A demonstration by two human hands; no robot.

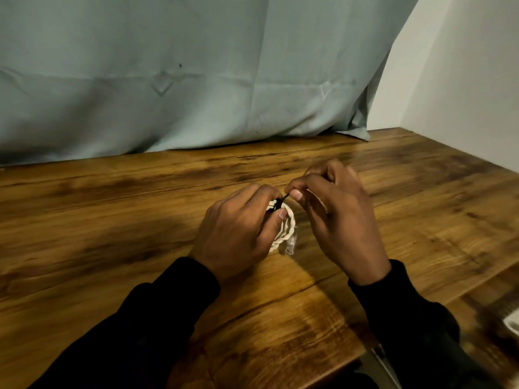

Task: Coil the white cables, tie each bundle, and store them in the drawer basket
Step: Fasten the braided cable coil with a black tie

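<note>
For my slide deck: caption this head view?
Left hand holds coiled white cable; right hand pulls black tie above wooden table.

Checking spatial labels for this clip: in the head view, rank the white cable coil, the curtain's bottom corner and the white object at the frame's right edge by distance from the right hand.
1. white cable coil: just left of the right hand, between both hands.
2. curtain's bottom corner: beyond the hand, at the table's back.
3. white object: far right edge, nearer the person.

My left hand (pixel 238 228) hides most of the coiled cable (pixel 286 228). A white object (pixel 512 321) is cut off at the right edge; I cannot identify it.
</note>
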